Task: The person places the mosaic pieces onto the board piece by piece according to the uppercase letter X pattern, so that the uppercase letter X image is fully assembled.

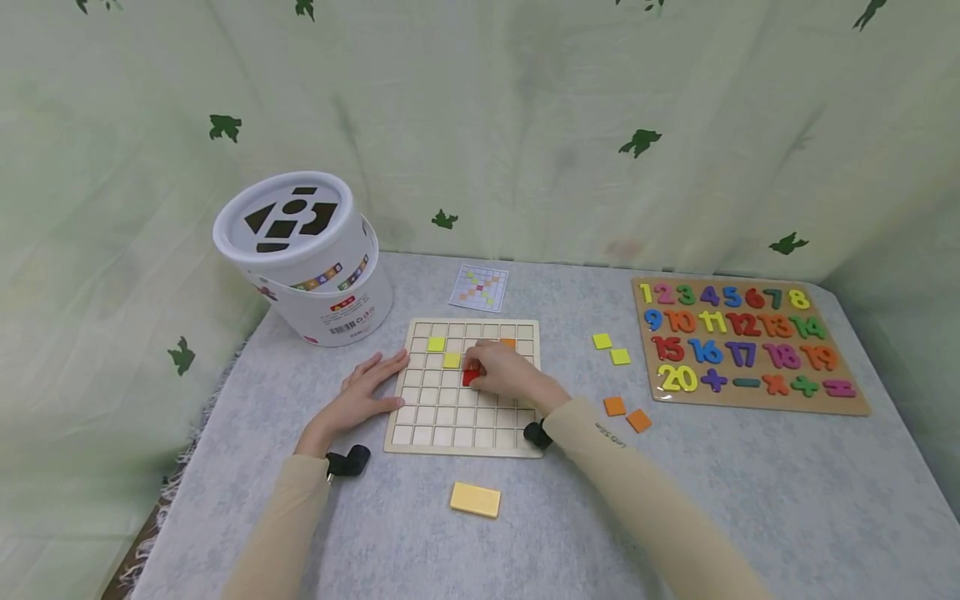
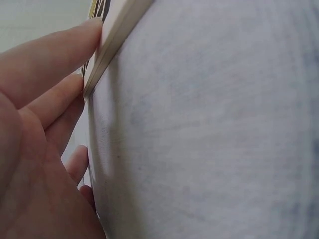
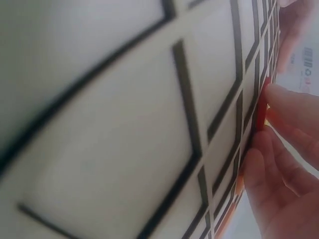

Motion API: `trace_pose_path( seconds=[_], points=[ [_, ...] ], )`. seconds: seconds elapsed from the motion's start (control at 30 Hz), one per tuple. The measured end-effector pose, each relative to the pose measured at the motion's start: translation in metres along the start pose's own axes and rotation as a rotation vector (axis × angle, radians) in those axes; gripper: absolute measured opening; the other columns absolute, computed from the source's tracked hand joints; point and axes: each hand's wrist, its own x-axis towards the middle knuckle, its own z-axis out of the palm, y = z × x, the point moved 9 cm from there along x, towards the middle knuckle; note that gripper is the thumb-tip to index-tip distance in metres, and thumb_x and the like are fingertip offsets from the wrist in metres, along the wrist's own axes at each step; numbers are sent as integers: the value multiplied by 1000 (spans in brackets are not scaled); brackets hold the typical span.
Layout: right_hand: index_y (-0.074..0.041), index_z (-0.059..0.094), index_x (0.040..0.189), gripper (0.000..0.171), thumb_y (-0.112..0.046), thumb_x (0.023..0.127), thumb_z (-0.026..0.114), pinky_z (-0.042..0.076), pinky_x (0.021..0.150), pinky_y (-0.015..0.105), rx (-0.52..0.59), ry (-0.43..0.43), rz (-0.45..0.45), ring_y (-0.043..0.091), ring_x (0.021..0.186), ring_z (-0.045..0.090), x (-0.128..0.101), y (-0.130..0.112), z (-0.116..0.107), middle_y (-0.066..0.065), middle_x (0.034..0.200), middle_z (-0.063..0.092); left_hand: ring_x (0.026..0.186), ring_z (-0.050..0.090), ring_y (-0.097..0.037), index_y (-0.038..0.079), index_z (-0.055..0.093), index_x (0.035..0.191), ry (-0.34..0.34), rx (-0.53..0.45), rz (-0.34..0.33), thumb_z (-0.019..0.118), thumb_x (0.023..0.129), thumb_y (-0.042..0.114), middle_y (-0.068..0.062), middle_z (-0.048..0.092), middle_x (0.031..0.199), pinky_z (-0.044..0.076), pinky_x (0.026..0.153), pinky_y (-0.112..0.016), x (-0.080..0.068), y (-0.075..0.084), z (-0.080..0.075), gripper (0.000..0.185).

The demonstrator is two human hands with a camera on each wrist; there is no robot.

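A wooden grid board [image 1: 423, 437] lies on the table. Over its middle, my right hand [image 1: 504, 369] pinches a red square tile [image 1: 470, 377] at one of the cells; in the right wrist view, thumb and fingers meet around the red tile [image 3: 262, 105]. Two yellow tiles, one of them a yellow tile [image 1: 436, 343] at upper left, sit in cells on a diagonal. Past my right hand an orange tile [image 1: 507, 343] shows in the board. My left hand [image 1: 360, 400] rests at the board's left edge, fingers extended and touching it.
Behind the board lies a pattern card [image 1: 480, 288]. Loose yellow tiles [image 1: 602, 341] and orange tiles [image 1: 615, 406] lie to the right, beside a number puzzle board [image 1: 757, 402]. A white bucket [image 1: 337, 308] stands back left. Nearer me is a pale yellow block [image 1: 476, 500].
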Motion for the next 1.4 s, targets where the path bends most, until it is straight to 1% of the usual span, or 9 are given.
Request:
trace_pose_path(
  seconds=[0.1,0.27,0.4,0.5,0.67,0.87,1.03,1.2,1.4],
  points=[
    [-10,62,98,18,-10,81,66,42,65,21,25,-3,-4,12,74,47,0,-1,1,0,89,54,135,-3,-22,24,28,142,-1,5,-5,64,82,34,10,17,148,-1,99,-58,1,-1,1,71],
    [-8,62,99,19,-6,80,65,43,69,20,123,10,14,9,77,50,-3,6,-1,0,91,57,135,-3,-22,25,28,142,-7,3,-7,63,82,36,11,17,148,-1,99,-58,1,-1,1,71],
    [-5,62,98,19,-1,80,62,45,71,21,194,45,-10,10,79,53,-10,11,-8,2,91,60,135,-3,-23,25,27,143,-6,11,-7,63,82,36,10,17,148,-1,99,-58,1,-1,1,71],
    [-3,62,99,19,0,80,60,46,73,23,235,69,-9,11,81,54,-19,17,-17,4,92,61,135,-2,-23,24,28,142,-6,-7,-12,64,82,35,9,18,148,-1,100,-57,-1,1,0,72],
    [-3,62,102,20,-3,82,60,47,76,27,226,135,90,13,86,54,-44,50,-38,4,97,61,135,-1,-24,23,29,142,-5,-27,-1,65,81,32,7,21,147,-2,101,-56,-2,4,0,72],
    [-2,62,102,20,-2,82,62,48,78,35,181,242,203,19,86,55,-86,105,-70,8,97,61,135,-1,-22,24,29,142,-3,-23,-2,65,82,33,9,21,147,-2,101,-55,-3,3,-1,71],
    [0,60,105,21,-2,84,60,45,82,41,224,270,284,24,89,53,-118,139,-88,13,101,59,135,-1,-21,26,28,142,-6,-10,-21,64,82,34,11,20,147,-1,101,-55,-4,1,-1,70],
    [-1,59,107,23,-2,84,58,43,85,43,241,277,359,26,95,50,-129,158,-94,12,105,56,135,-1,-21,26,29,142,-2,-12,-18,65,81,34,10,21,147,-1,101,-55,-4,0,-1,71],
    [-3,59,107,25,0,82,60,42,85,44,209,278,392,27,99,49,-125,167,-95,12,107,55,135,0,-23,23,29,142,2,-11,9,65,81,33,7,21,147,-2,101,-55,-4,3,-1,71]
  ],
)
